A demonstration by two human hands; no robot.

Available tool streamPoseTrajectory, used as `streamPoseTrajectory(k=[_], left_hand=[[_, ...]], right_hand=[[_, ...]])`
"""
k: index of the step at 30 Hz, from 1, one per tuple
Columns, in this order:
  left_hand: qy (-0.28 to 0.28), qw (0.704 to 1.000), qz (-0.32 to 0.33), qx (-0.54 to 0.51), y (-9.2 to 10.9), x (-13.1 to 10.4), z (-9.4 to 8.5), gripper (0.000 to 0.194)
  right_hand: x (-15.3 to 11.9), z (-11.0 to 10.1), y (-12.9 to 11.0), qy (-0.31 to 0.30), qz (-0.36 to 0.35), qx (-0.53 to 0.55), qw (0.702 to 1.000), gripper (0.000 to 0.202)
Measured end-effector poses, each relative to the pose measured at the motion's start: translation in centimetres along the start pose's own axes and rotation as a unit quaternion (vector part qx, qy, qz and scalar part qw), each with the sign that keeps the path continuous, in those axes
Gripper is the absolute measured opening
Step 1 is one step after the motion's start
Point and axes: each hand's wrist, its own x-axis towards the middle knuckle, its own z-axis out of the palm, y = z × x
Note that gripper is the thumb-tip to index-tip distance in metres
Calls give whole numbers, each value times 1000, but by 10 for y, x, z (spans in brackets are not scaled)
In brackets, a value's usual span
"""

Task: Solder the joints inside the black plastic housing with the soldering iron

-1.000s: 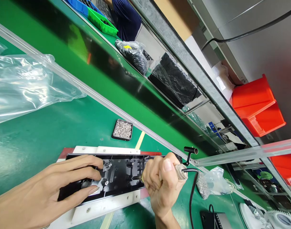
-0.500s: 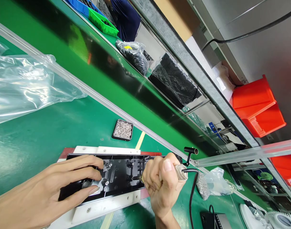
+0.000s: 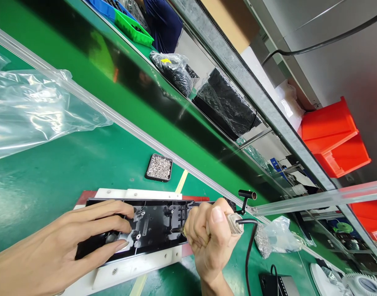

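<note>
A long black plastic housing lies in a white fixture on the green bench. Over the housing's left part rests my left hand, fingers spread and touching it. My right hand is wrapped round a corded tool with a tape-covered end, above the housing's right part. A black cable runs from the tool's end. The tool's tip is hidden behind my right hand.
Behind the fixture sits a small black tray of metal screws. Clear plastic bags lie at left. A black holder, a bag of small parts and a black box are at right. Red bins hang upper right.
</note>
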Motion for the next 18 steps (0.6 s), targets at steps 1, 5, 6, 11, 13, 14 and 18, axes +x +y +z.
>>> streamPoseTrajectory(k=[1,5,6,11,13,14,18], left_hand=[[-1,1000,4,0,0,1,0,23],[-3,1000,6,7,2,2,-1,25],[-3,1000,4,8,2,2,-1,26],[-9,1000,2,12,1,1,-1,28],[-9,1000,1,13,1,1,-1,27],[-10,1000,1,13,1,2,-2,27],[-12,1000,-4,18,1,0,-2,27]], right_hand=[[0,0,0,-1,-1,1,1000,69],[0,0,0,-2,-2,0,1000,70],[0,0,1,-1,-2,0,1000,70],[1,-1,2,3,6,2,1000,71],[2,-1,1,4,8,4,1000,71],[2,-1,1,5,8,4,1000,71],[2,-2,1,4,3,-1,1000,70]])
